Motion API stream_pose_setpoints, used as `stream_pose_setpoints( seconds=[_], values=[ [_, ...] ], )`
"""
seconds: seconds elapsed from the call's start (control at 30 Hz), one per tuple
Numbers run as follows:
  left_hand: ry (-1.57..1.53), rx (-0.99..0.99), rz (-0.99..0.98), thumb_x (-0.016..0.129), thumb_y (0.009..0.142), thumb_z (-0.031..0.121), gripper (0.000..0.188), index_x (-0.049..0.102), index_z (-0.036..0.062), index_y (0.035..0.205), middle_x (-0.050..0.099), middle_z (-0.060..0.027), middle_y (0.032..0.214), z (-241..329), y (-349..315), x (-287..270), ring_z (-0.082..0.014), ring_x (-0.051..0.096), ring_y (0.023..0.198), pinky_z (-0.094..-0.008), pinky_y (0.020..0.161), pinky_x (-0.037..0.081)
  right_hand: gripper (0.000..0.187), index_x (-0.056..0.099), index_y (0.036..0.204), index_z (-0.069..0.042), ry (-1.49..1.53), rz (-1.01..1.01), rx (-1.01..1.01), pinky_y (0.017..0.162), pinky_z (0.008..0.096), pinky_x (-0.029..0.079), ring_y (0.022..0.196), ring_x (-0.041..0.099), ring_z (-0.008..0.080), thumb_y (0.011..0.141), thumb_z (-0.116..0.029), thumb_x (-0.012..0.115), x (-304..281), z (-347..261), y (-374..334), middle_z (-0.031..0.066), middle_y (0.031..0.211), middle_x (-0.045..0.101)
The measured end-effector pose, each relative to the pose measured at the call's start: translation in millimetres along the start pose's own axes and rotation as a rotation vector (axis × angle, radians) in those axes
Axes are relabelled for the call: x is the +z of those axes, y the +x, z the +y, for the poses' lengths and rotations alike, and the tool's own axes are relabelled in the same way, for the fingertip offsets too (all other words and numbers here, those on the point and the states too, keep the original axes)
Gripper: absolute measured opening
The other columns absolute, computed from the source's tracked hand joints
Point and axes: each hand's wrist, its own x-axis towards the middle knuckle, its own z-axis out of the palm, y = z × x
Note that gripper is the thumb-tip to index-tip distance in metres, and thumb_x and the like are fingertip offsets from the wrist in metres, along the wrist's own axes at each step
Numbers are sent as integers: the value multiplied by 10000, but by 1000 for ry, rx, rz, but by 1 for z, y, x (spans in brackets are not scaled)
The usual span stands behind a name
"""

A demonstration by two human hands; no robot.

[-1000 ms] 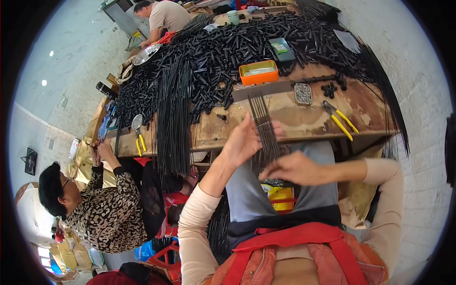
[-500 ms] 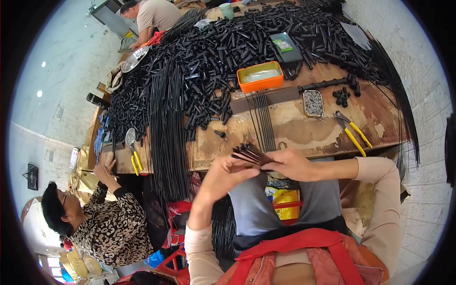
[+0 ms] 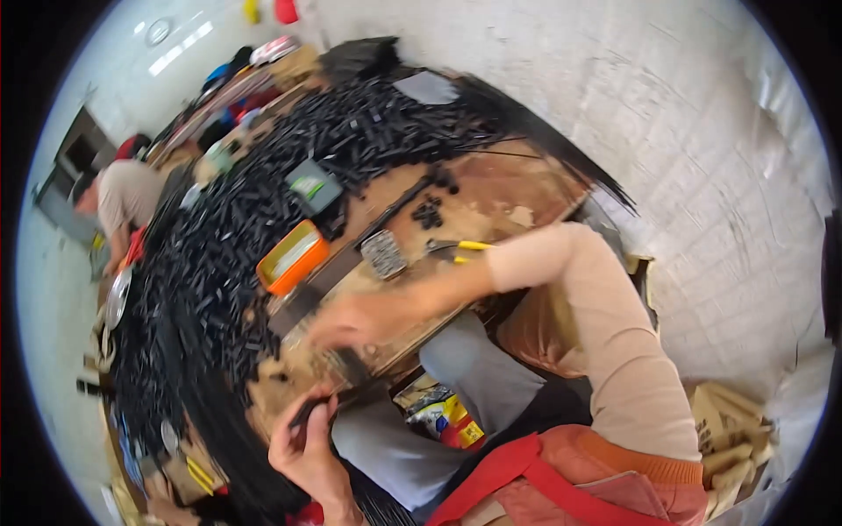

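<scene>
Left hand (image 3: 309,458): a dark piece (image 3: 307,410) is pinched between thumb and fingers, at the worktop's front edge.
Right hand (image 3: 349,321): blurred above the worktop (image 3: 491,188); whether spread or pinching cannot be told.
Progress: handling is judged under way; no finished pieces can be told apart.
Left over: much, judging by the black heap (image 3: 386,136) along the far edge.
Front edge: orange tray (image 3: 303,269) and metal tin (image 3: 392,273) are set back.
Open room: bare wood is seen toward the right corner, beyond the pliers (image 3: 474,245).
</scene>
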Motion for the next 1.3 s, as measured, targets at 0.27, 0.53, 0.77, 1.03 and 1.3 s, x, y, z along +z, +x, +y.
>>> stream_pose_setpoints(
  seconds=[0.27,0.53,0.77,1.03,1.3],
  values=[
    [78,51,-160,632,862,-27,279,589,-55,1137,646,-167,1086,-6,-3,10,-242,634,1040,-369,917,539,151,667,735,15,-895,84,278,604,457,525,699,657,377,727,-133,635,-75,168,107,195,723,657],
    [68,100,-106,583,886,-35,285,583,-38,1171,641,-164,1129,-8,-1,13,-220,622,1057,-359,892,539,206,712,873,-29,-1023,-126,263,705,458,566,850,690,365,746,-172,636,-70,166,120,199,882,697],
    [-56,-3,-192,579,900,-45,346,549,-44,1245,654,-147,1052,3,12,31,-212,651,982,-336,883,550,179,712,818,-66,-644,169,82,671,359,526,724,674,230,770,-222,638,-133,117,91,96,807,705],
    [-171,-16,-265,638,900,14,247,661,-19,1144,684,-83,1049,1,18,8,-116,643,921,-256,844,536,226,682,1054,-74,-642,145,-164,575,272,465,695,596,162,830,-45,673,-60,-112,6,68,866,626],
    [-214,-23,-269,605,910,-3,198,664,-13,1099,680,-107,1041,-10,11,5,-160,656,967,-308,859,571,545,667,1190,-113,-872,145,-296,578,325,487,719,587,231,674,63,665,-18,-127,-29,86,896,579]
  ],
)
